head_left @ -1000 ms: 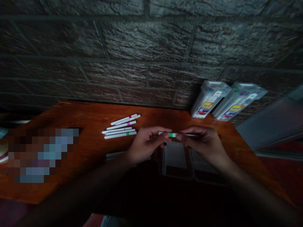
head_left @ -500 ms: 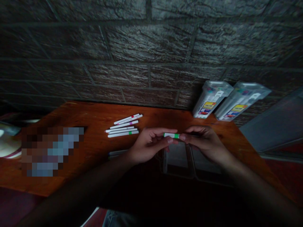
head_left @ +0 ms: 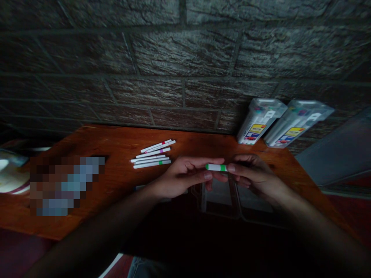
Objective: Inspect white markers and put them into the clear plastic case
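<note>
A white marker with green bands and a green end (head_left: 216,167) is held above the table, pinched at its right end by my right hand (head_left: 255,172). My left hand (head_left: 182,173) is around the marker's free end, thumb below and index finger stretched out above, with a gap between them; its fingers are apart. Beneath both hands is a clear plastic case (head_left: 218,197) in deep shadow, partly covered by them. Several white markers (head_left: 152,162) with red, purple and green bands lie in a loose row left of my left hand.
Two clear marker cases (head_left: 262,121) with yellow labels stand against the brick wall (head_left: 162,88) at the right. A blurred-out object (head_left: 77,181) lies on the left of the wooden table (head_left: 95,143). A whitish round item (head_left: 13,177) is at the left edge.
The green-banded marker has shifted slightly right with my right hand, and more of its left end shows. My left thumb has come off it, and the left fingers have loosened.
</note>
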A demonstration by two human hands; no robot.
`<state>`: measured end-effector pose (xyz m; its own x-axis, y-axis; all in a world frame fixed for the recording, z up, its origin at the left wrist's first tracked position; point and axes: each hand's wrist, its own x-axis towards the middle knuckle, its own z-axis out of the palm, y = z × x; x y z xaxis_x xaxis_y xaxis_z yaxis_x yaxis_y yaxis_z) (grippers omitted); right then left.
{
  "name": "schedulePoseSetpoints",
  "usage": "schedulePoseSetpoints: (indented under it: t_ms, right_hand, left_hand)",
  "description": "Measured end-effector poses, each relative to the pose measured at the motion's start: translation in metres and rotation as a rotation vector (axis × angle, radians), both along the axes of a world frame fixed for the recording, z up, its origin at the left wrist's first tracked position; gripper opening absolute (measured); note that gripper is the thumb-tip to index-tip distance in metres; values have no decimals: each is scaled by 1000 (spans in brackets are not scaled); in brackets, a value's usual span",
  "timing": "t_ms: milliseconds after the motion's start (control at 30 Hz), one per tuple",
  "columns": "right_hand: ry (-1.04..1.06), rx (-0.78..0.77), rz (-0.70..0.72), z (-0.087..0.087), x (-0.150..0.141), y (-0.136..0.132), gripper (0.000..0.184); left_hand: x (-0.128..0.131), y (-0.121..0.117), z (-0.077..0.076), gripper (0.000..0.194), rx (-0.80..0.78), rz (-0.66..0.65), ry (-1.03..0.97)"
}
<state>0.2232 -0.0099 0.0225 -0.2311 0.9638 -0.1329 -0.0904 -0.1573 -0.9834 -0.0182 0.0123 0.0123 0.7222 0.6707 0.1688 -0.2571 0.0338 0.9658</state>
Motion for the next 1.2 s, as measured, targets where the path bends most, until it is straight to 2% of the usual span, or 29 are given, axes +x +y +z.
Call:
schedulePoseSetpoints:
  t_ms: [233,433,600,833,1200]
  right_hand:
    - [4,10,23,1,1,-1,40]
    - [-14,68,58,-5,5,-1,32]
    - [-42,101,81,-10,9,0,28]
    - [-103,94,64,-7,7,-2,29]
    - [-76,110,96,-10,11,-1,24]
  left_hand:
    - [0,2,-2,41,-165,-117,-128]
    - [3,2,0,38,-238,-124,-135]
    - [2,1,0,33,-259,-126,-120]
    - [2,2,-2,29,-291,-117,-127]
    - [3,1,1,28,-289,-108,-118]
